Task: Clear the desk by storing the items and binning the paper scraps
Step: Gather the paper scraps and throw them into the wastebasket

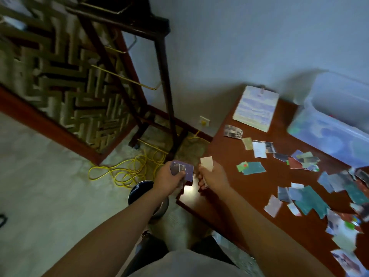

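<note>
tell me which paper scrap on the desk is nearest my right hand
The teal scrap with a light green corner, lying alone just beside the right hand; the other scraps all sit farther off.

Torn paper scraps [305, 193] lie flat all over the reddish-brown worktop [225, 154], some overlapping, mostly teal, blue and white. The left grip [169, 180] pinches a purple scrap [182, 170] and the right grip [213, 176] a pale cream scrap [207, 163], both near the worktop's edge. A spiral pad [255, 108] lies flat by the wall, with a clear tub [329, 134] further right. The dark round thing on the floor is probably the bin [139, 191].
</note>
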